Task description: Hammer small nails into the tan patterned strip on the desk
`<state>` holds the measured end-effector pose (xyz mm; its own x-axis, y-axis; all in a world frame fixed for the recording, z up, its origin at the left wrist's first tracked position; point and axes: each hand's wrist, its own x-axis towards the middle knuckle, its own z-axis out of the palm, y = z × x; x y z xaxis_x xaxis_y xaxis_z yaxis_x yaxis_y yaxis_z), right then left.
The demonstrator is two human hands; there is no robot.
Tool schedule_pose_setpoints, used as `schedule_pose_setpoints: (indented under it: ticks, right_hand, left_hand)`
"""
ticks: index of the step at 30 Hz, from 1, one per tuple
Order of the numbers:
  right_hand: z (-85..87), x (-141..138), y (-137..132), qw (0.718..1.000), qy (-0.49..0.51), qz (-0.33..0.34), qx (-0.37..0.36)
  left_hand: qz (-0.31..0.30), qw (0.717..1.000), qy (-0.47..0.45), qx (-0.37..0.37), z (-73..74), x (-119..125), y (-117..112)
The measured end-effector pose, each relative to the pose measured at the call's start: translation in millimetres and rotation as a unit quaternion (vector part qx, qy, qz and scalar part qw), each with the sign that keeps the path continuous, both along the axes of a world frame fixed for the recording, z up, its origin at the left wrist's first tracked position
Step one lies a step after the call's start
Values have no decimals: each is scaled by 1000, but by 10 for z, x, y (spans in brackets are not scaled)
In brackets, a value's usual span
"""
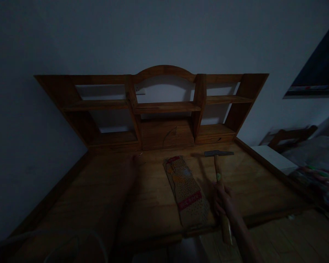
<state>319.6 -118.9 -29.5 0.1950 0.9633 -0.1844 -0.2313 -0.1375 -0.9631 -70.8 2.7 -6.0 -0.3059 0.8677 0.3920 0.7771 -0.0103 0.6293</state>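
Note:
My right hand (pixel 223 199) is wrapped round the wooden handle of a hammer (pixel 218 166), held over the right part of the wooden desk (pixel 150 204). The hammer's dark metal head points away from me, raised toward the shelf side. At the left, my left hand (pixel 130 166) is dim and blurred, closed near the back of the desk. A small thin shiny nail-like piece (pixel 140 154) shows at its fingertips. Between both hands lies a flat brown cardboard-like piece (pixel 192 186) with red bands and many dark specks.
A wooden shelf unit (pixel 167 107) with an arched top stands along the desk's back, against the wall. A socket (pixel 140 91) shows behind it. To the right are a white surface (pixel 275 157), a wooden chair back (pixel 293 135) and plastic-covered items (pixel 315 153). The room is dark.

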Motion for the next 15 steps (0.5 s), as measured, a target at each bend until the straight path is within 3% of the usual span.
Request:
schedule_pose_setpoints:
  ticks: [3, 7, 15]
  right_hand:
    - [80, -128, -31, 996, -75, -43, 6]
    - [173, -300, -135, 982, -168, -74, 41]
    - [245, -453, -355, 983, -179, -31, 37]
  left_hand:
    - [-33, 998, -46, 40, 60, 157, -32]
    - [-121, 971, -204, 30, 28, 379, -14]
    - [-191, 883, -405, -140, -119, 539, 57]
